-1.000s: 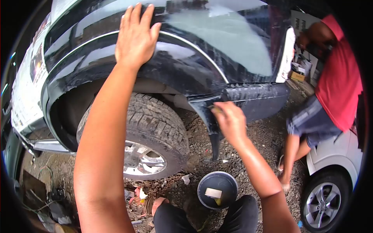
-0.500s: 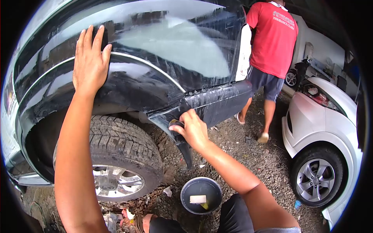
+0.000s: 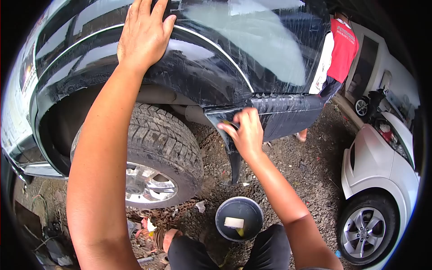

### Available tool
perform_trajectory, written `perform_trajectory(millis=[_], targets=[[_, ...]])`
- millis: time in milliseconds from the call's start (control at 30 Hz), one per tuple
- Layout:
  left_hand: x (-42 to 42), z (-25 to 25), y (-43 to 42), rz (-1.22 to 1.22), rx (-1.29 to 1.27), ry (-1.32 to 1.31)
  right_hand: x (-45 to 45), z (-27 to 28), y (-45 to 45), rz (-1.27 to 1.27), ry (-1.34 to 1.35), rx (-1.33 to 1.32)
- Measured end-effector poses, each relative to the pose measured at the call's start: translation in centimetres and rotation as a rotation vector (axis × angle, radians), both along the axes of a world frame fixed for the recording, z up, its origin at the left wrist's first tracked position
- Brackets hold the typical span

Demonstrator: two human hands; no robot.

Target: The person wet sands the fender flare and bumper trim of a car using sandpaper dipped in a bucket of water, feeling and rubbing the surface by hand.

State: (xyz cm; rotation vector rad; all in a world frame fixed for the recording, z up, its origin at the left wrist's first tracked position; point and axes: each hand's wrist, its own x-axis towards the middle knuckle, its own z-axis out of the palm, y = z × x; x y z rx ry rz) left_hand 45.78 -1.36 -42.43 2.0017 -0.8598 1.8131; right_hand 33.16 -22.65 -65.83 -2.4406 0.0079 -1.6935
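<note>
Two hands (image 3: 145,38); curved, streaked bodywork (image 3: 202,67)

- The left hand (image 3: 146,38) lay spread on the dark car (image 3: 202,67), above the wheel (image 3: 166,148).
- The right hand (image 3: 247,135) pinched a small, partly hidden piece (image 3: 227,123) against the near end of the bumper (image 3: 292,118).
- A bucket (image 3: 218,215) stood on the gravel (image 3: 288,171) below, with a pale block (image 3: 234,222) and something yellow (image 3: 240,232) inside.
- A person (image 3: 343,49) in a red top stood beyond the bumper.
- A white car (image 3: 378,157) stood at the right.
</note>
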Motion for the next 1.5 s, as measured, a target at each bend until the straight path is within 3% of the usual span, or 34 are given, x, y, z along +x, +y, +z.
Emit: perform_trajectory(millis=[67, 233, 333, 467, 567, 733, 933, 1067, 1233, 1333, 1367, 1500], targets=[[0.3, -0.1, 0.2, -0.002, 0.02, -0.013, 0.9, 2.7, 1.9, 0.003, -0.03, -0.011], [0.4, 0.2, 0.3, -0.023, 0.033, -0.009, 0.0, -1.3, -0.5, -0.019, 0.018, -0.032], [-0.5, 0.1, 0.0, 0.016, -0.002, 0.039, 0.1, -1.1, -1.0, 0.001, 0.026, -0.06], [0.5, 0.1, 0.4, 0.021, 0.041, -0.01, 1.6, 4.1, 2.8, -0.005, -0.058, -0.044], [0.4, 0.0, 0.2, 0.009, 0.025, 0.008, 1.3, 2.0, 1.6, 0.005, -0.04, -0.072], [0.2, -0.2, 0.1, 0.02, -0.001, 0.044, -1.7, -6.6, -4.0, -0.014, 0.14, -0.178], [0.9, -0.2, 0.3, 0.022, 0.021, -0.006, 0.7, 2.4, 0.2, 0.014, -0.007, -0.15], [1.6, -0.3, 0.3, 0.013, 0.014, -0.053, 0.5, -1.3, -1.1, 0.032, -0.049, -0.198], [0.7, -0.1, 0.3, 0.017, 0.002, -0.026, -4.0, -8.7, -5.9, -0.055, 0.259, -0.195], [0.4, -0.2, 0.1, 0.014, -0.026, 0.014, -8.2, -10.6, -5.9, -0.155, 0.296, 0.118], [3.5, 0.1, 0.2, -0.016, 0.008, -0.261, -9.8, -11.3, -5.2, -0.149, 0.284, 0.168], [2.9, -0.3, 0.2, 0.006, 0.049, -0.247, -14.8, -19.4, -3.1, -0.043, 0.428, 0.5]])
